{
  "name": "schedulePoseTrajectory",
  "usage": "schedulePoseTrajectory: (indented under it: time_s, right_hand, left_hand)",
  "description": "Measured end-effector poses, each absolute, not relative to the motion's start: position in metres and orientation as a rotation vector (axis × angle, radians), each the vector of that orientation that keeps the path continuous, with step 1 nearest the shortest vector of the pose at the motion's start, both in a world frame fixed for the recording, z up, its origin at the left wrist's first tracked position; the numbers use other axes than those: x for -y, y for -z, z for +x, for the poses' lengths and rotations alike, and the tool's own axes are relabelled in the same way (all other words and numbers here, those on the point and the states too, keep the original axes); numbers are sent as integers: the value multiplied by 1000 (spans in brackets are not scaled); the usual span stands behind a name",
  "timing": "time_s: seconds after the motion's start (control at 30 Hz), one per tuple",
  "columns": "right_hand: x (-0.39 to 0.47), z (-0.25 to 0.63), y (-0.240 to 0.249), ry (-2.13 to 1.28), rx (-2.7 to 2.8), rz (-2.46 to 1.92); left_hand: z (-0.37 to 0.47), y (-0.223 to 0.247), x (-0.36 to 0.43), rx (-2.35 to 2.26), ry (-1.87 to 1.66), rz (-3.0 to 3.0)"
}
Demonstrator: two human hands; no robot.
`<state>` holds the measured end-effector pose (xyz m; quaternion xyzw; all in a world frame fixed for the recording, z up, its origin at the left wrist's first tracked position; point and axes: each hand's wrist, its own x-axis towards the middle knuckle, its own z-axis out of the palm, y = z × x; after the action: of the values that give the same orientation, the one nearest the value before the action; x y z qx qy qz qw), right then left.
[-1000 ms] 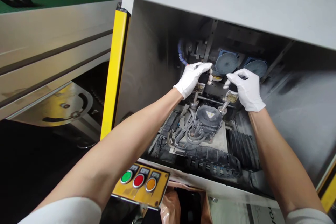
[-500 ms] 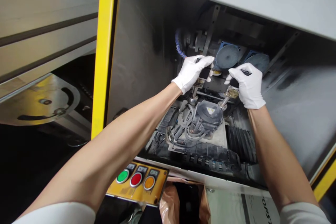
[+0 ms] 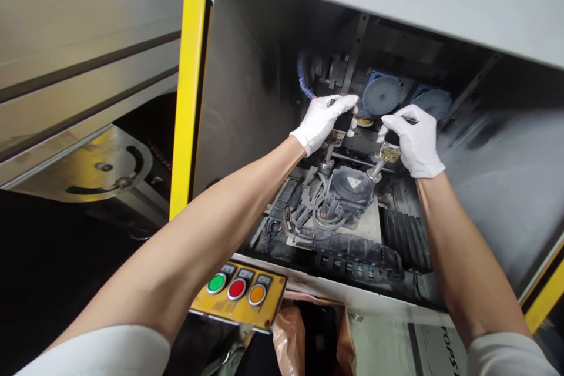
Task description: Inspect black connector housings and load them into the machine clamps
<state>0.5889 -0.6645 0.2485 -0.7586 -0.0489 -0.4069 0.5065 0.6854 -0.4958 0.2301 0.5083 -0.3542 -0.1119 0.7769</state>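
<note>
Both of my hands wear white gloves and reach inside a machine enclosure. My left hand (image 3: 324,120) has its thumb and fingers curled round a dark flat piece (image 3: 342,123), which rests on or just above the left holder (image 3: 335,138). My right hand (image 3: 418,138) is likewise closed round a second dark piece (image 3: 393,141) at the right holder (image 3: 388,153), a worn, brownish block on a metal post. The palms and fingers cover most of both pieces, so their exact kind is hidden. Below the hands sits a dusty grey motor unit (image 3: 351,191) with a warning label.
Behind the hands are two round grey discs (image 3: 382,95) on blue mounts and a blue segmented hose (image 3: 303,77). A yellow upright bar (image 3: 189,100) edges the opening at left. A button box (image 3: 238,299) with green, red and orange buttons sits below, beside a brown plastic bag (image 3: 288,335).
The view has shifted slightly, so the frame of the machine sits a little further right and the button box higher. Both hands stay at the same holders with almost the same grip.
</note>
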Motion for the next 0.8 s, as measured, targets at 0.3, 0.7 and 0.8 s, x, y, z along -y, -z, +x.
schedulePoseTrajectory:
  time_s: [0.3, 0.7, 0.8]
  right_hand:
    - [674, 591, -244, 665, 24, -1607]
    - [669, 592, -253, 513, -153, -1524]
    - [667, 591, -250, 564, -126, -1545]
  left_hand:
    - [706, -252, 486, 822, 634, 1168]
    - [709, -248, 491, 782, 715, 1099]
    - [709, -246, 492, 798, 714, 1046]
